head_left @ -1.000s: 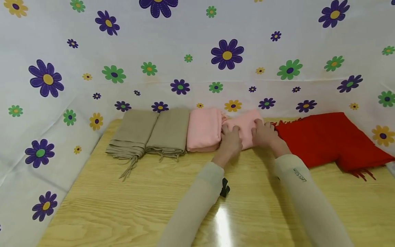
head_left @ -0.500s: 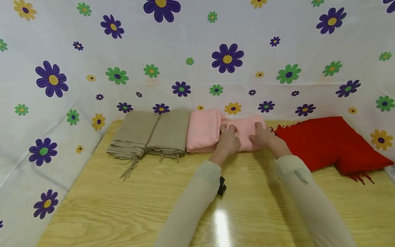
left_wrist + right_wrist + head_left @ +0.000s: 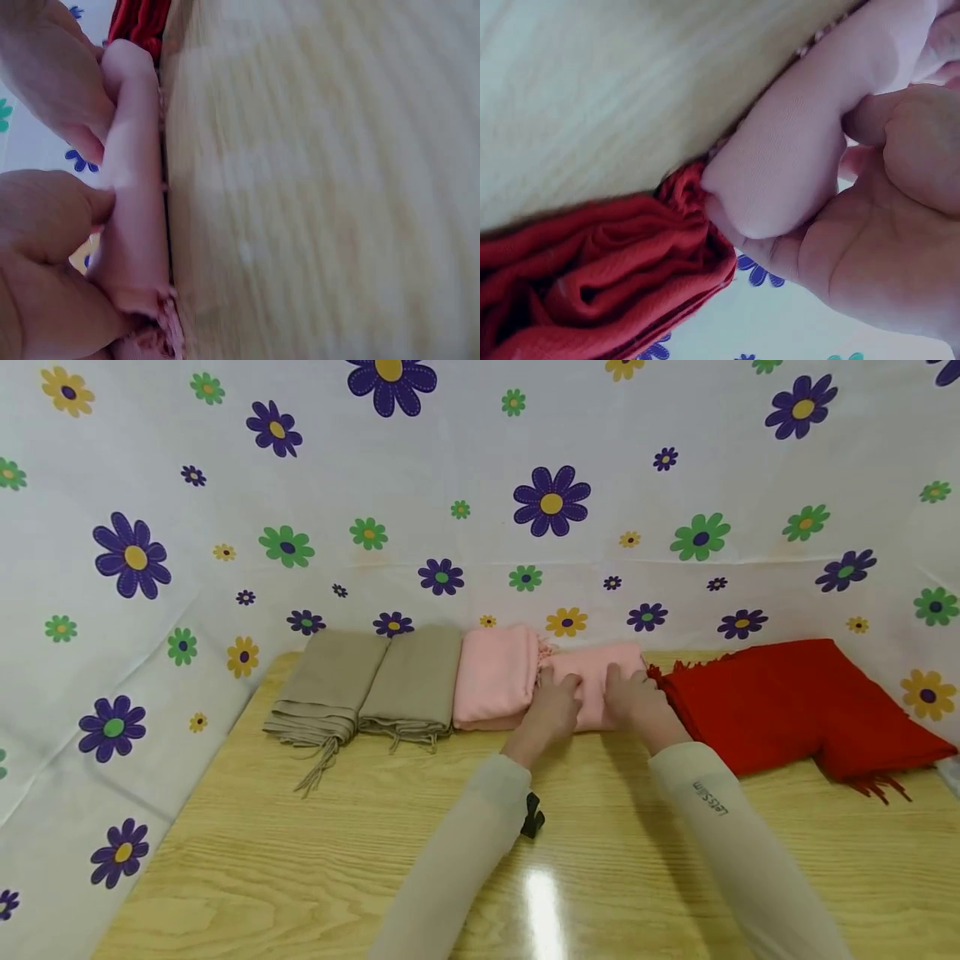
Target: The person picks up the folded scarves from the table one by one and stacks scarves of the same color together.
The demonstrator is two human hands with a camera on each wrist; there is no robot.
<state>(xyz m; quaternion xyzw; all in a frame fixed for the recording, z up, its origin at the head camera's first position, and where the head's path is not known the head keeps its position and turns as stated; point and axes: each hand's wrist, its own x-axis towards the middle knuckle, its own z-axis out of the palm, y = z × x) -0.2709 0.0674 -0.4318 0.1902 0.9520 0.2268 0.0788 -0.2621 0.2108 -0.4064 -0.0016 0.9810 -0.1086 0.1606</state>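
- Both hands, left hand (image 3: 553,706) and right hand (image 3: 632,700), clasp my folded pink scarf (image 3: 596,681) between them.
- Since a second ago I've nudged it left, closer to the other pink scarf (image 3: 495,677); red scarf (image 3: 780,702) sits just right of my grip.

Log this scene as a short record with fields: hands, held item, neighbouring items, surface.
left hand: grips the folded pink scarf
right hand: grips the same scarf's right end
left neighbour: second pink scarf, then two beige scarves
right neighbour: red scarf, touching the held scarf
surface: wooden table
backdrop: flowered cloth
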